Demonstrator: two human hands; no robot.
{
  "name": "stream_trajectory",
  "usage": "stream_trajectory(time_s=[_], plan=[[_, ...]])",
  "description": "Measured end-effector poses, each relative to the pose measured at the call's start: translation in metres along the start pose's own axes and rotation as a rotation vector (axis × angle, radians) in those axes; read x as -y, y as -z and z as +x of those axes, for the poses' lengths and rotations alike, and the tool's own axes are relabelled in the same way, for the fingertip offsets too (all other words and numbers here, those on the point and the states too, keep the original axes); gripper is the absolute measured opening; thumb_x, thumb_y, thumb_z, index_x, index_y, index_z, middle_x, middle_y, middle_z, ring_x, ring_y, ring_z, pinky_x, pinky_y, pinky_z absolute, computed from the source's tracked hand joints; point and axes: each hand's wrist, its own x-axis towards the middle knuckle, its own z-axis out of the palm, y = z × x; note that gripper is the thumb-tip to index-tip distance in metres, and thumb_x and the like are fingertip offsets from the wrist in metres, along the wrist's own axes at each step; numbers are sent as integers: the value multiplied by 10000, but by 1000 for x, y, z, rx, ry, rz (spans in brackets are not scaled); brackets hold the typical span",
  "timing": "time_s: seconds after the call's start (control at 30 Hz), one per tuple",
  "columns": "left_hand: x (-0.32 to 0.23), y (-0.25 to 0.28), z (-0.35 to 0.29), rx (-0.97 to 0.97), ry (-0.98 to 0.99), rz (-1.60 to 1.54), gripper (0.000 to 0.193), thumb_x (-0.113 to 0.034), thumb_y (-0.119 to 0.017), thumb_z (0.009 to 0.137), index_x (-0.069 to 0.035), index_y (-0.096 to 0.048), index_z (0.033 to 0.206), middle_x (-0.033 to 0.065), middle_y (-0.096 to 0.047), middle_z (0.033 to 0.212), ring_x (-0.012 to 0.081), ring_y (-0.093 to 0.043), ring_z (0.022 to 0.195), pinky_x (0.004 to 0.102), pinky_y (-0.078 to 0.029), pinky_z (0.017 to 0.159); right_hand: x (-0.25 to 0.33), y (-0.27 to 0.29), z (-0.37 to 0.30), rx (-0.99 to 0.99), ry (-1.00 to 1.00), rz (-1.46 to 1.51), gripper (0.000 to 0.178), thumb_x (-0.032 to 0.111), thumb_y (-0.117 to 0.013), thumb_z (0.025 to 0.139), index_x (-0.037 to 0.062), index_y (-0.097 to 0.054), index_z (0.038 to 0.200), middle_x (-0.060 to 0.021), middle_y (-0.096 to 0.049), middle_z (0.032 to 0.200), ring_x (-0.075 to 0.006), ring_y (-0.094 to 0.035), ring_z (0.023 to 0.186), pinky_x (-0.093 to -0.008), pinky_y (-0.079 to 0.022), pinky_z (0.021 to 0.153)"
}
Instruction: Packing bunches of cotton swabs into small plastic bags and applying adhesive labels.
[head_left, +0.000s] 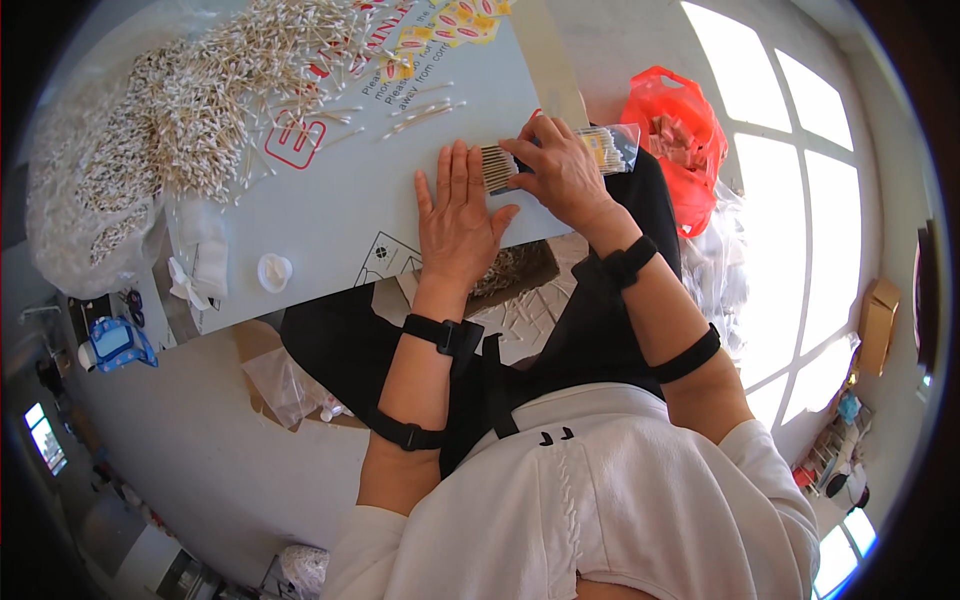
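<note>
My left hand (460, 215) lies flat on the tabletop, its fingers stretched out and its thumb apart. Beside its fingertips is a neat row of cotton swabs (495, 169), side by side. My right hand (562, 170) reaches over the right part of this row, with thumb and index finger bent around its two edges. Past the right hand, a clear plastic bag (628, 140) with a yellow label (606, 150) holds more swabs at the table's right edge. My right palm hides how the row and the bag meet.
A large heap of loose cotton swabs (190, 120) fills the table's left side, partly in clear plastic. Yellow labels (455, 25) lie at the back. A small white cup (274, 272) stands near the front edge. A box (515, 275) sits below; a red bag (680, 140) is at right.
</note>
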Motion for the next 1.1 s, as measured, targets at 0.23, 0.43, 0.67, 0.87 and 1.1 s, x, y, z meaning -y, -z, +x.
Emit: stream_trajectory(time_s=[0.23,0.43,0.67,0.87,1.1], plan=[[-1,2,-1,2,5,-20,821,-388,-637,911,-10,-253,1531,170,-236,1605,307,-183,1503,541,-111,1200,-4,-1,2,0,48,-22,418,194,-813,675,143,-715,1078,-45,-565,1004,-242,-554,1029,-387,-475,868],[-1,2,-1,-6,2,-12,805,-386,-632,916,-16,-264,1529,179,-238,1604,315,-182,1503,543,-109,1200,-1,0,-3,66,-3,-39,501,224,-797,719,127,-664,1192,-50,-568,1112,-242,-533,1101,-388,-450,920],[1,0,1,22,1,66,815,-471,-581,930,-24,-264,1533,160,-219,1615,291,-174,1507,551,-109,1201,2,-17,-20,94,164,-287,615,338,-593,921,111,-420,1465,-42,-361,1554,-219,-286,1458,-496,-139,1199],[24,2,-6,-151,96,-267,777,-472,-491,979,-52,-187,1558,168,-196,1619,308,-175,1506,557,-122,1190,3,-21,-24,165,146,-258,679,382,-556,941,113,-325,1520,-36,-291,1598,-204,-232,1488,-533,-38,1209],[37,8,-21,-155,156,-125,800,-482,-493,984,-67,-143,1571,184,-167,1623,331,-161,1505,577,-121,1178,4,-18,-25,228,126,-268,779,525,-520,934,106,-272,1542,-43,-253,1614,-208,-189,1503,-555,14,1207]])
